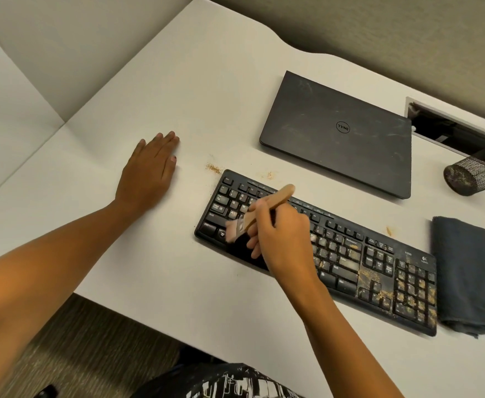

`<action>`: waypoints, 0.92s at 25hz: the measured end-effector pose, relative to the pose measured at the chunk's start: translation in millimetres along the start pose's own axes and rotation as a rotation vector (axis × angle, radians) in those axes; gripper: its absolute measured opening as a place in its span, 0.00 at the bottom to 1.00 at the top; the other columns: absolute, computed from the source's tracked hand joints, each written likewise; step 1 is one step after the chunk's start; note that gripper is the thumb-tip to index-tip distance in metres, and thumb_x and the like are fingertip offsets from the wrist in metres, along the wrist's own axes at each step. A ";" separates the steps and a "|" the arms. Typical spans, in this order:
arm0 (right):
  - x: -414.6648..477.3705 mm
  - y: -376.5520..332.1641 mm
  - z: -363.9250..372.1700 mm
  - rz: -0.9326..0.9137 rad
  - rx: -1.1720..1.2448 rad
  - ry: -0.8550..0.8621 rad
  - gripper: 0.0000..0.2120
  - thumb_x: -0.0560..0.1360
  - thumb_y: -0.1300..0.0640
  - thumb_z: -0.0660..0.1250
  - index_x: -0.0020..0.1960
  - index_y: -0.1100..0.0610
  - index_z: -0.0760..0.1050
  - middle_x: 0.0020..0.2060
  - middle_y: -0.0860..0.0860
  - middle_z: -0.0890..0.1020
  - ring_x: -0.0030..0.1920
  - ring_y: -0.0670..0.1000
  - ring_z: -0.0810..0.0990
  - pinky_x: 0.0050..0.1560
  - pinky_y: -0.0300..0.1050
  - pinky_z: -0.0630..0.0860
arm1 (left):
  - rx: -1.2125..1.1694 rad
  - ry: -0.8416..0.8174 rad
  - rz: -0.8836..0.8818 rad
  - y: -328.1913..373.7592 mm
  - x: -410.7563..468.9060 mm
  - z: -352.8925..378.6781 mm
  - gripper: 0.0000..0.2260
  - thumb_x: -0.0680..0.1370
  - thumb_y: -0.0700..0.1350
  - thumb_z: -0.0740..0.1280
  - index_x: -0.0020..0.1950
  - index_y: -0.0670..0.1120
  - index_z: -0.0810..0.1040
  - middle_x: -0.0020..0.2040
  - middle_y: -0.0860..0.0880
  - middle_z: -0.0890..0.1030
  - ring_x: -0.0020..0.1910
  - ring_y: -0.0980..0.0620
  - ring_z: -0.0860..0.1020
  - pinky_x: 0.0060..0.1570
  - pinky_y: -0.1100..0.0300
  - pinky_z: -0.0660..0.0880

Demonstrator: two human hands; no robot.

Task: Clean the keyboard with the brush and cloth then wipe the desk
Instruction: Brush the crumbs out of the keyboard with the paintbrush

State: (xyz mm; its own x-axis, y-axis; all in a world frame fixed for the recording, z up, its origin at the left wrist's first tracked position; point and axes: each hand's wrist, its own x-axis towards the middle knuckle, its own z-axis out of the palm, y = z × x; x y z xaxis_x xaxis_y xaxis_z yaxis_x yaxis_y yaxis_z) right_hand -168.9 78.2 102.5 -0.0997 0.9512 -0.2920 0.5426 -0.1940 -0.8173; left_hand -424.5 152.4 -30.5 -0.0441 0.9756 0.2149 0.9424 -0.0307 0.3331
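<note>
My right hand point(281, 234) holds the brush point(260, 214) on the keyboard point(350, 262), mid-frame; my left hand point(149, 173) lies flat on the desk point(178, 81).

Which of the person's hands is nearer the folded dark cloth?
Right. The right hand grips the brush over the keyboard, whose right end lies beside the cloth. The left hand rests flat on the desk, farther left.

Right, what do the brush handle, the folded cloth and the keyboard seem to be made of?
The pale tan brush handle looks like unvarnished wood: matt, warm tone. The dark grey folded cloth seems soft terry or microfibre: fuzzy edges. The black keyboard appears matt moulded plastic, dusted with tan crumbs.
</note>
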 end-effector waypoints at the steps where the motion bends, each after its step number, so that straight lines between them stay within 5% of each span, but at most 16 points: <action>1: 0.1 0.3 -1.5 -0.004 -0.012 0.013 0.19 0.83 0.55 0.55 0.44 0.65 0.76 0.27 0.49 0.80 0.25 0.51 0.79 0.29 0.48 0.79 | 0.000 0.001 0.002 -0.4 0.0 0.5 0.25 0.82 0.49 0.47 0.76 0.45 0.65 0.76 0.48 0.66 0.76 0.50 0.61 0.75 0.59 0.46; 4: 1.5 -0.8 -2.3 0.027 -0.062 -0.078 0.18 0.82 0.55 0.55 0.45 0.66 0.77 0.31 0.56 0.82 0.26 0.53 0.80 0.27 0.47 0.80 | -0.008 -0.004 0.005 -0.6 1.0 0.7 0.25 0.82 0.49 0.47 0.76 0.44 0.65 0.76 0.48 0.66 0.76 0.50 0.61 0.75 0.56 0.48; 7: 2.1 -4.3 -4.2 -0.035 -0.077 0.006 0.18 0.83 0.55 0.55 0.40 0.61 0.76 0.26 0.47 0.80 0.25 0.49 0.79 0.29 0.44 0.79 | -0.008 0.000 0.005 -0.5 0.7 0.6 0.25 0.82 0.49 0.47 0.76 0.44 0.65 0.76 0.48 0.66 0.76 0.50 0.61 0.75 0.56 0.48; 10: 2.4 -2.1 -1.4 -0.006 -0.120 -0.074 0.17 0.82 0.56 0.55 0.41 0.64 0.75 0.30 0.54 0.81 0.24 0.46 0.77 0.33 0.55 0.79 | -0.009 -0.004 0.007 -1.1 0.2 1.2 0.25 0.82 0.49 0.47 0.76 0.44 0.65 0.76 0.48 0.66 0.77 0.49 0.60 0.75 0.55 0.48; 12: 6.3 1.7 -1.5 0.009 -0.117 -0.055 0.16 0.82 0.56 0.56 0.44 0.64 0.76 0.33 0.56 0.81 0.28 0.52 0.79 0.34 0.57 0.79 | -0.011 -0.004 0.010 -1.1 0.5 1.6 0.25 0.82 0.49 0.47 0.76 0.44 0.65 0.76 0.48 0.66 0.77 0.49 0.61 0.75 0.55 0.49; 15: 16.2 -1.3 -2.5 -0.172 -0.172 0.055 0.16 0.83 0.51 0.56 0.41 0.56 0.74 0.27 0.44 0.77 0.28 0.47 0.76 0.31 0.43 0.75 | -0.036 -0.021 0.001 -2.6 1.8 1.3 0.24 0.82 0.49 0.47 0.77 0.45 0.64 0.77 0.48 0.65 0.77 0.49 0.60 0.76 0.54 0.49; 20: 43.6 -30.5 0.7 -0.466 -0.554 -0.158 0.09 0.82 0.51 0.57 0.46 0.53 0.69 0.34 0.41 0.73 0.36 0.46 0.74 0.38 0.45 0.71 | -0.044 -0.017 0.003 -3.6 1.0 2.2 0.24 0.82 0.48 0.48 0.77 0.45 0.64 0.77 0.48 0.65 0.77 0.50 0.59 0.76 0.54 0.48; 23: 61.1 -38.1 -16.2 -0.407 -0.725 -0.259 0.09 0.82 0.50 0.57 0.44 0.50 0.67 0.38 0.48 0.79 0.38 0.49 0.77 0.40 0.47 0.73 | -0.045 0.009 0.017 -1.7 -0.2 2.0 0.24 0.82 0.48 0.48 0.76 0.44 0.66 0.76 0.47 0.66 0.76 0.49 0.61 0.75 0.55 0.48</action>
State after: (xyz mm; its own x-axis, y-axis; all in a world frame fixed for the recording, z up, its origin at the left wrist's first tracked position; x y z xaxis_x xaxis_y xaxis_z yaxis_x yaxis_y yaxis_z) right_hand -182.2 147.6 123.9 -0.5404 0.8117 -0.2218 0.8120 0.4340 -0.3902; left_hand -425.4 152.8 -32.9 -0.0309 0.9729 0.2292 0.9270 -0.0578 0.3705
